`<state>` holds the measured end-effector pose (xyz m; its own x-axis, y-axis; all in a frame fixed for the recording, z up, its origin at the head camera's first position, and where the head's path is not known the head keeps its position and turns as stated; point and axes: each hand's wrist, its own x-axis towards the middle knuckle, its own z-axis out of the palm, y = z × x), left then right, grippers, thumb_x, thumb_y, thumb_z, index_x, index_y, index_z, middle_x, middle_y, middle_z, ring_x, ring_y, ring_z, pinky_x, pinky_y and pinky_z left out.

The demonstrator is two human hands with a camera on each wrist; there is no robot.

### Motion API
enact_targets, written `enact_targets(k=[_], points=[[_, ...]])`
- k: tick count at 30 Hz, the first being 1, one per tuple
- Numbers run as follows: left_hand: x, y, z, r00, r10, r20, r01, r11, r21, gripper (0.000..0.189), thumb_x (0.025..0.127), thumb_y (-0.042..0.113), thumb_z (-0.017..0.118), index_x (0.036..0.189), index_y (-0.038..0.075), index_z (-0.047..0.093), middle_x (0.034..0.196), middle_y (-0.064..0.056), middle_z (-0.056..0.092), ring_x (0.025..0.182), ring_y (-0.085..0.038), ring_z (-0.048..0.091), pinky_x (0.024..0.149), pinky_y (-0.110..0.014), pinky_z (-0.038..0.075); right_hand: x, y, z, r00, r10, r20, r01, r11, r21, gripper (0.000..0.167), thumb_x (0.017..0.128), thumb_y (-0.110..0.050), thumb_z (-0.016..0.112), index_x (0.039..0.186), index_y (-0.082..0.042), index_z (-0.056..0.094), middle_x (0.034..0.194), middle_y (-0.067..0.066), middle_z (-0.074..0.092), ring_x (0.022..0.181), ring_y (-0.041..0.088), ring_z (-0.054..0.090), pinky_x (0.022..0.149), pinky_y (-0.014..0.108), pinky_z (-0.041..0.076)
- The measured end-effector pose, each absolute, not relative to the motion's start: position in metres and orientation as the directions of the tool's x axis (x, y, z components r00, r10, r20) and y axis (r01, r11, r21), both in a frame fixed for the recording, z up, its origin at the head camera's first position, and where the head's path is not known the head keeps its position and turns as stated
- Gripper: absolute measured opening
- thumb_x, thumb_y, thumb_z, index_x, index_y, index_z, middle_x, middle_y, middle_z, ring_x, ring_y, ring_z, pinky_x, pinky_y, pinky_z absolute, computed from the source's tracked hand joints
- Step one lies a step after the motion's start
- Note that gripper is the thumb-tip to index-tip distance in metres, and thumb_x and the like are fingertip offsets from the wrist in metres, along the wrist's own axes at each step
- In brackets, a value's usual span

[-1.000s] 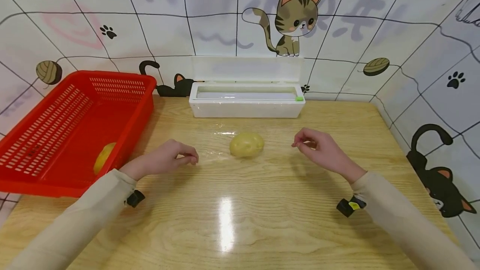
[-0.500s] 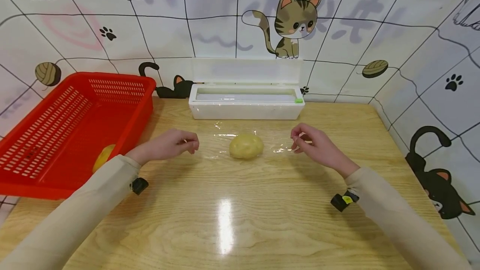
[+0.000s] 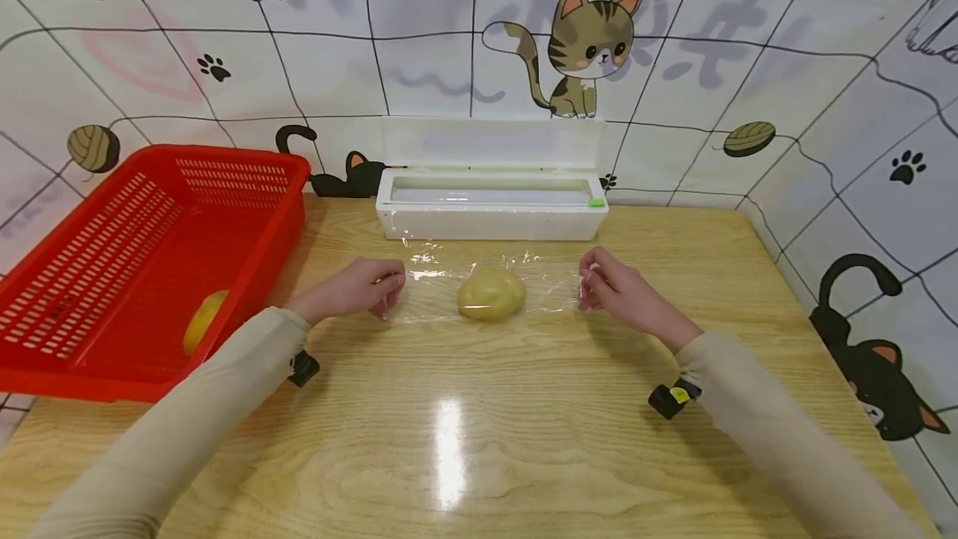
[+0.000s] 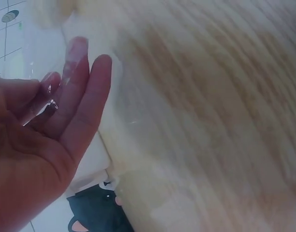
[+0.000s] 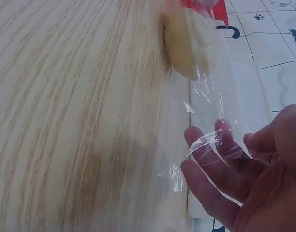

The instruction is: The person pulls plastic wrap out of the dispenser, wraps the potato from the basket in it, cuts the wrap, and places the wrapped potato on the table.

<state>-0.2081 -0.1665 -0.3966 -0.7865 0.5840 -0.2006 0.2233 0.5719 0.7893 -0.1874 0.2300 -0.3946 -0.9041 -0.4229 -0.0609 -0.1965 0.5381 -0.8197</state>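
with a red basket at left, pinching clear plastic film in the narrow grip of the left hand; holding it across a potato mid-desk, on the near side of an open white box; at right, pinching its other edge in the narrow grip of the right hand.

A rectangular red plastic basket stands at the left of the yellowish wood-grain worktop. Behind rises a white, black-lined wall covering printed with cartoon cats.
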Motion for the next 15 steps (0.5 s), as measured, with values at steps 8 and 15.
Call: enact_targets(k=[8, 15], points=[[-0.2101, -0.1661, -0.4055, -0.809, 0.561, -0.176, 0.194, 0.538, 0.82, 0.023, 0.103, 0.003, 0.041, 0.082, -0.001, 0.05, 0.067, -0.012, 0.054, 0.061, -0.024, 0.06, 0.06, -0.035, 0.056, -0.1897, 0.2265, -0.3983, -0.922, -0.387, -0.029, -0.203, 0.546, -0.813, 0.014, 0.105, -0.008, 0.035, 0.109, 0.005, 0.04, 0.082, 0.016, 0.059, 0.075, 0.027, 0.065, 0.065, 0.042, 0.055], [-0.2161, -0.1682, -0.4058, -0.817, 0.542, -0.196, 0.176, 0.558, 0.811, 0.02, 0.104, 0.007, 0.04, 0.09, -0.002, 0.051, 0.07, -0.013, 0.055, 0.058, -0.024, 0.06, 0.055, -0.037, 0.055, -0.1908, 0.2236, -0.4017, -0.933, -0.36, -0.02, -0.187, 0.53, -0.827, 0.015, 0.105, -0.007, 0.036, 0.111, 0.006, 0.041, 0.09, 0.023, 0.057, 0.07, 0.028, 0.064, 0.061, 0.041, 0.055]])
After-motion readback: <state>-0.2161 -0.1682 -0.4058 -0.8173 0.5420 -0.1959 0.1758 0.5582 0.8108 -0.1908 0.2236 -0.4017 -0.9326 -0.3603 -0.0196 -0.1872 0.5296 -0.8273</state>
